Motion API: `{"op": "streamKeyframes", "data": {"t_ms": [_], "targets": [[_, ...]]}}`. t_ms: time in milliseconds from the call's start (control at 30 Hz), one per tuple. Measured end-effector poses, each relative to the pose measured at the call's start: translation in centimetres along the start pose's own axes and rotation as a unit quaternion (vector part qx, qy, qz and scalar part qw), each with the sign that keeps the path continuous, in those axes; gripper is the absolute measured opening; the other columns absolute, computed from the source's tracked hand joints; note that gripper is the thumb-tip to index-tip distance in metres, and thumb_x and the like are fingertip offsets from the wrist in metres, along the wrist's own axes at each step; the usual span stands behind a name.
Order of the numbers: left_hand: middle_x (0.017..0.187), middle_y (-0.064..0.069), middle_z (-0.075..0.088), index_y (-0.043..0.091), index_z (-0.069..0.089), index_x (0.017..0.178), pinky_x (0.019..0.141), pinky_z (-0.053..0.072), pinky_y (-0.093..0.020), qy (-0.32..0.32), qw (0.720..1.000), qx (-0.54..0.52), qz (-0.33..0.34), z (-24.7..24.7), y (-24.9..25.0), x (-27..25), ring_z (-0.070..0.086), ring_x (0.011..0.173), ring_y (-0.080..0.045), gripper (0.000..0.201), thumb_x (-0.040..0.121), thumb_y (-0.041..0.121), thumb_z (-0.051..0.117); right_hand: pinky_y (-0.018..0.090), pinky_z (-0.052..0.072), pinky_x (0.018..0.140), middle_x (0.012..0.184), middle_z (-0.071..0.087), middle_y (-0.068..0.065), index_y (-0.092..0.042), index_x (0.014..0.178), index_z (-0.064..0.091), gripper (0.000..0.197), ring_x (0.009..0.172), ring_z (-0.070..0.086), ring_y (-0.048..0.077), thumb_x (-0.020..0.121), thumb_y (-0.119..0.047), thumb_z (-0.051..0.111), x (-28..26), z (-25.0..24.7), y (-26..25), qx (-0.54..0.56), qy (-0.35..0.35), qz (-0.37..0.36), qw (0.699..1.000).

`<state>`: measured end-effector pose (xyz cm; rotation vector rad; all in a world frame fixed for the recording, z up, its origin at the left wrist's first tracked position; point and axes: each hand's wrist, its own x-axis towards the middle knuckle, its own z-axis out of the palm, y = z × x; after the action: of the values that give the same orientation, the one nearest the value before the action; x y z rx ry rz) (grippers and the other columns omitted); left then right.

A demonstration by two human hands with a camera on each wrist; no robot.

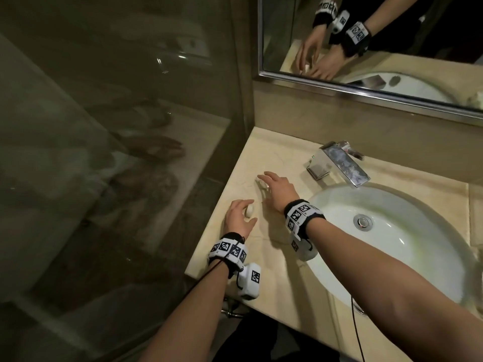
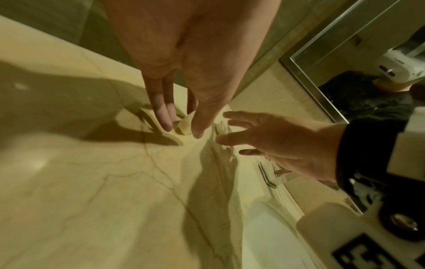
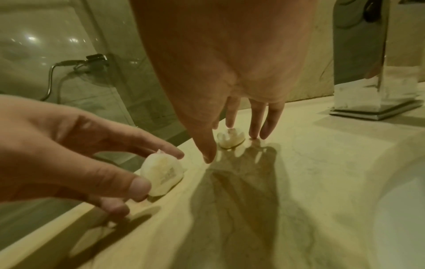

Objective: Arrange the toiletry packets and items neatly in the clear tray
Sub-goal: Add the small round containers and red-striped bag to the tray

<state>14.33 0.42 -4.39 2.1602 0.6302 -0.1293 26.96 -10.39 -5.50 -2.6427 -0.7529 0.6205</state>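
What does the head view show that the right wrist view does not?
Only the head view shows the sink basin, the mirror reflecting both hands, and the marker bands on both wrists. Only the right wrist view shows printing on the white packet pinched by the left hand, and the hose behind the glass. Both show the right hand open over the second packet, the tap and the counter. Neither shows a clear tray.

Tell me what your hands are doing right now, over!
Left hand pinching a small white packet. Right hand open, fingers spread over a second white packet on the counter. Clear tray not in view.
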Motion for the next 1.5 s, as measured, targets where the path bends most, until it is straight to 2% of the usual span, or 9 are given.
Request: {"op": "streamKeyframes", "data": {"t_ms": [167,267,433,533,667,800,967,1300,1500], "targets": [[0.11,-0.003,0.062,0.021,0.066,0.11,0.085,0.053,-0.035,0.014,1.0,0.001,-0.015,0.4,0.0,0.8,0.059,0.08,-0.02,0.039,0.079,-0.003,0.066,0.039,0.044,0.094,0.141,0.049,0.0,-0.026,0.129,0.056,0.045,0.112,0.049,0.031,0.09,-0.004,0.051,0.2,0.9,0.0,-0.015,0.042,-0.002,0.999],[0.105,-0.006,0.066,0.019,0.068,0.105,0.087,0.054,-0.034,0.02,0.999,-0.025,-0.027,0.7,0.0,0.8,0.063,0.086,-0.024,0.037,0.079,-0.006,0.062,0.035,0.041,0.083,0.122,0.056,0.001,-0.026,0.112,0.061,0.032,0.102,0.048,0.03,0.092,-0.005,0.048,-1.1,1.1,0.5,0.005,0.057,0.004,0.998],[0.094,-0.003,0.063,0.019,0.069,0.106,0.07,0.054,-0.012,0.002,0.989,-0.139,-0.042,1.0,1.9,0.2,0.062,0.07,-0.014,0.034,0.08,-0.003,0.065,0.042,0.048,0.09,0.108,0.061,0.001,-0.027,0.11,0.061,0.026,0.097,0.056,0.026,0.085,-0.021,0.066,-4.7,-0.7,2.3,0.16,0.117,0.002,0.98],[0.1,-0.006,0.065,0.023,0.068,0.106,0.078,0.06,-0.036,-0.026,0.974,-0.221,-0.03,1.4,4.2,-0.7,0.066,0.073,-0.016,0.036,0.08,-0.001,0.066,0.033,0.049,0.089,0.111,0.064,0.001,-0.019,0.115,0.061,0.042,0.099,0.059,0.018,0.076,-0.019,0.077,-8.0,-3.3,3.8,0.214,0.173,0.004,0.961],[0.103,-0.004,0.068,0.028,0.068,0.106,0.079,0.059,-0.044,-0.068,0.963,-0.26,0.001,2.9,8.3,-1.9,0.069,0.088,-0.022,0.036,0.078,0.005,0.07,0.021,0.045,0.085,0.11,0.064,-0.004,-0.018,0.113,0.062,0.038,0.095,0.056,0.012,0.077,-0.016,0.075,-12.8,-6.7,6.2,0.232,0.234,-0.003,0.944],[0.106,-0.003,0.07,0.023,0.068,0.108,0.083,0.058,-0.033,-0.118,0.959,-0.257,0.038,5.7,12.7,-3.2,0.068,0.093,-0.021,0.037,0.076,0.003,0.071,0.01,0.039,0.083,0.109,0.064,-0.01,-0.02,0.113,0.062,0.038,0.092,0.054,0.004,0.077,-0.014,0.075,-17.0,-8.8,9.4,0.245,0.268,0.018,0.932],[0.11,-0.01,0.068,0.013,0.066,0.111,0.071,0.057,-0.021,-0.164,0.951,-0.251,0.08,10.4,17.8,-5.3,0.066,0.093,-0.021,0.035,0.079,0.0,0.069,0.003,0.038,0.077,0.107,0.064,-0.009,-0.018,0.113,0.064,0.038,0.089,0.055,0.006,0.076,-0.012,0.075,-21.9,-10.9,14.5,0.261,0.292,0.062,0.918],[0.108,-0.004,0.07,0.02,0.066,0.111,0.078,0.056,-0.029,-0.25,0.94,-0.208,0.103,21.3,26.9,-9.2,0.064,0.092,-0.016,0.043,0.072,0.004,0.077,0.003,0.038,0.067,0.111,0.066,-0.009,-0.025,0.109,0.067,0.035,0.088,0.059,0.003,0.077,-0.016,0.075,-31.4,-13.3,25.8,0.339,0.332,0.162,0.865],[0.107,-0.003,0.068,0.015,0.066,0.112,0.069,0.051,-0.012,-0.278,0.936,-0.178,0.124,27.4,31.7,-11.5,0.06,0.08,-0.006,0.041,0.074,0.002,0.076,0.007,0.042,0.067,0.108,0.067,-0.015,-0.026,0.106,0.066,0.034,0.09,0.061,0.007,0.076,-0.013,0.076,-36.2,-14.3,32.0,0.384,0.353,0.182,0.833]]}}
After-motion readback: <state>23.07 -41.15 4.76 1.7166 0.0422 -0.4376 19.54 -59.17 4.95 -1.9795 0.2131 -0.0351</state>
